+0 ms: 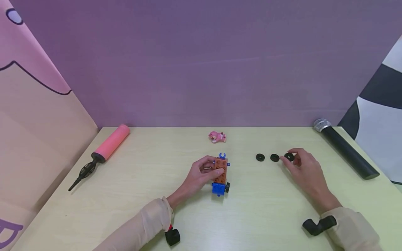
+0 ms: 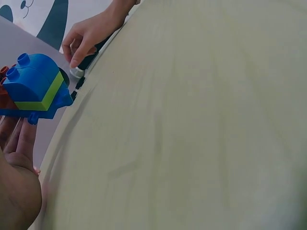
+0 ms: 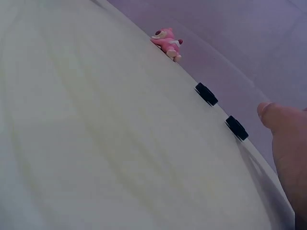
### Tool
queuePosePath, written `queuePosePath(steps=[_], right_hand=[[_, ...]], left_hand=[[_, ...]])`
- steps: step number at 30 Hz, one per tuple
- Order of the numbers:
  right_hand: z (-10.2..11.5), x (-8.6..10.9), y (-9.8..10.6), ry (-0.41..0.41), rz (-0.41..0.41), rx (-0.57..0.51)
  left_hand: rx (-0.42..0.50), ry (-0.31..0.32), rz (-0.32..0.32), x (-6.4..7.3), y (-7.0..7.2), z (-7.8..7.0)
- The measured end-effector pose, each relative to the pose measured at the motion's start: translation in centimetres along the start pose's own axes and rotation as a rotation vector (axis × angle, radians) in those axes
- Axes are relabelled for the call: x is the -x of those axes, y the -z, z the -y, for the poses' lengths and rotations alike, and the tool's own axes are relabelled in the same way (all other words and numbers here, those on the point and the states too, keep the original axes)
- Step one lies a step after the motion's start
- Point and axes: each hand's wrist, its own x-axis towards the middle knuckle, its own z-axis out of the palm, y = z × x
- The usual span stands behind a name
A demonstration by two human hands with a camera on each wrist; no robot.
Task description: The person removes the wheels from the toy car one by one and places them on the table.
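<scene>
My left hand (image 1: pixel 201 173) grips a toy block vehicle (image 1: pixel 221 170) by its brown studded middle, thumb on top. Its blue end block (image 2: pixel 36 79) has a lime-green band in the left wrist view. One black wheel (image 1: pixel 227 187) is fitted on the right side of the blue end; a bare blue peg (image 1: pixel 228 164) sticks out further up that side. Over to the right, my right hand (image 1: pixel 303 169) pinches the rightmost loose black toy wheel (image 1: pixel 289 157) between thumb and index finger. Two more loose wheels, the middle one (image 1: pixel 274 158) and the left one (image 1: pixel 260 157), lie beside it.
A small pink toy bear (image 1: pixel 217 136) lies near the table's back edge. On the far left is a pink hand pump (image 1: pixel 112 142) with a black nozzle. A black microphone (image 1: pixel 348 151) lies at the right, beyond my right hand. A purple panel (image 1: pixel 201 69) stands behind the table.
</scene>
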Motion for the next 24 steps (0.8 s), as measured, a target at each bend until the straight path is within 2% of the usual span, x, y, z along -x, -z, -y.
queuePosePath(steps=[12,18,24], right_hand=[[-1.6,-0.5,-0.2,-0.038,0.086,0.067],[-1.7,-0.7,-0.3,-0.071,0.112,0.083],[-1.5,-0.9,-0.3,-0.075,0.126,0.078]], left_hand=[[0.008,-0.012,0.013,0.0,0.0,0.1],[0.014,-0.032,0.023,0.0,0.0,0.2],[0.013,-0.02,0.019,0.0,0.0,0.1]])
